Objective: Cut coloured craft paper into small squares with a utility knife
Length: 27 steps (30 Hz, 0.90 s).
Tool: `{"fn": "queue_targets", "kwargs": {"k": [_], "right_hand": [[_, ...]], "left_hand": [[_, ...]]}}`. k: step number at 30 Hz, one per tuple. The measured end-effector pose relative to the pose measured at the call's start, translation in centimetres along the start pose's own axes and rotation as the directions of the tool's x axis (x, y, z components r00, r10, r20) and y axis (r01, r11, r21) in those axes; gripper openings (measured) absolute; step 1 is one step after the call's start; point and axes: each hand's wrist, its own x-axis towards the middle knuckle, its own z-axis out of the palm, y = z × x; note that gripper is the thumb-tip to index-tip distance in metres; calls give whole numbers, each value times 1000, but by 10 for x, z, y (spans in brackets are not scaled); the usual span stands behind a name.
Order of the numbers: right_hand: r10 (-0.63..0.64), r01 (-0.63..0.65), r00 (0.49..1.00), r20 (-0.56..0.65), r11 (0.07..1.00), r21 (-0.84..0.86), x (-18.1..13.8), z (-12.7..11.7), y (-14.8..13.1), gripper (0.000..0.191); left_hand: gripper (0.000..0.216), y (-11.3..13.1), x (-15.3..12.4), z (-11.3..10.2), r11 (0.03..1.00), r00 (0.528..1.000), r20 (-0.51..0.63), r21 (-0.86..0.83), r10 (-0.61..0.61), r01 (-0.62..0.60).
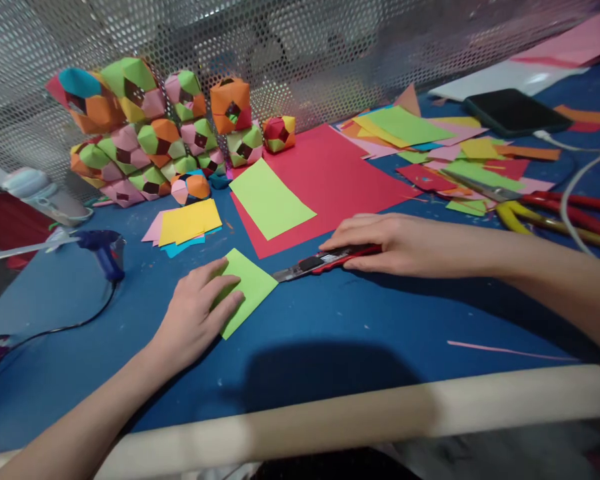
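Observation:
My left hand (200,303) lies with fingers spread on a small green paper piece (253,290), pressing it against the blue tabletop. A red and black utility knife (320,260) is gripped in my right hand (375,243). Its blade tip meets the right corner of the green piece; whether it is on or under the paper I cannot tell. Just beyond, a larger green paper rectangle (273,199) rests partly on a big red sheet (325,177). Yellow, pink and blue paper squares (190,223) are stacked behind my left hand.
Folded paper cubes (153,143) are piled against a perforated metal panel (330,60). A blue glue gun (103,253) and a bottle (47,197) stand left. Paper scraps (405,127), scissors (510,193) and a cabled phone (517,112) lie right. A pale edge (330,413) borders the table.

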Motion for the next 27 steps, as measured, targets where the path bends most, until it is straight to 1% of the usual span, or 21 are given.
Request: {"fn": "queue_targets", "kwargs": {"k": [3, 7, 12, 16, 27], "right_hand": [[6, -7, 999, 32, 999, 44, 1, -3, -1, 38], [4, -5, 1000, 27, 998, 58, 1, -2, 2, 38], [-12, 11, 1000, 13, 997, 70, 1, 1, 6, 39], [-8, 5, 1000, 30, 996, 87, 1, 0, 4, 39], [22, -36, 994, 105, 991, 127, 0, -5, -1, 42]], "left_hand": [[34, -3, 1, -1, 997, 999, 21, 64, 50, -51], [35, -4, 2, 0, 987, 995, 51, 134, 88, -94], [42, -3, 2, 1, 974, 991, 98, 199, 94, -112], [47, -4, 2, 1, 961, 985, 150, 247, 86, -122], [50, -2, 2, 2, 951, 982, 174, 281, 77, -125]]}}
